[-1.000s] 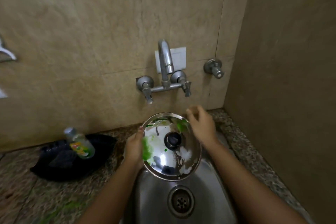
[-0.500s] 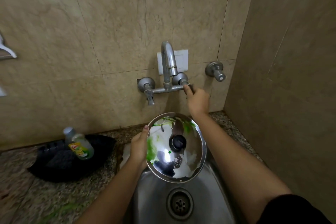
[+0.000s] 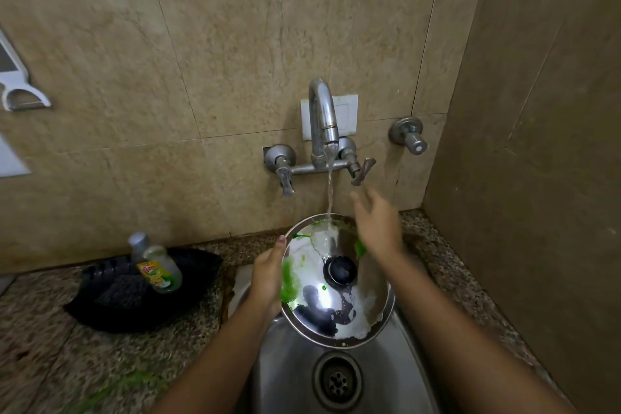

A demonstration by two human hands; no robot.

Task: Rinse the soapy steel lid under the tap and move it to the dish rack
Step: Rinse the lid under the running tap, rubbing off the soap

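A: How is the lid held?

B: The left hand [image 3: 268, 274] is clamped on the left rim of the steel lid [image 3: 337, 279], thumb lying up along the edge, the other fingers hidden behind the lid. The forearm comes up from the bottom of the view, wrist straight.

A: And the other hand?

B: The right hand [image 3: 378, 227] holds nothing. Its fingers are spread apart and loosely extended, blurred, palm turned toward the lid, hovering over the lid's upper right rim across from the grip. I cannot tell whether it touches the rim. Its forearm runs up from the lower right.

A: Where does the lid sit?

B: Tilted, top face toward the camera, above the steel sink [image 3: 289, 363], with the drain [image 3: 337, 380] below the grip and to its right. The black knob [image 3: 341, 269] is just right of the gripping hand. Green soap smears lie beside the thumb and along the upper rim, white foam on the lower half.

A: Is water running?

B: Yes. A stream [image 3: 330, 185] falls from the tap [image 3: 322, 118], above and to the right of the grip, and lands on the lid's upper part, just above the knob. The right tap handle [image 3: 361, 171] stands just above the open hand's fingertips.

A: Anything on the counter?

B: Left of the grip, a soap bottle [image 3: 159, 267] lies tilted in a black tray [image 3: 111, 306] on the granite counter [image 3: 50, 346].
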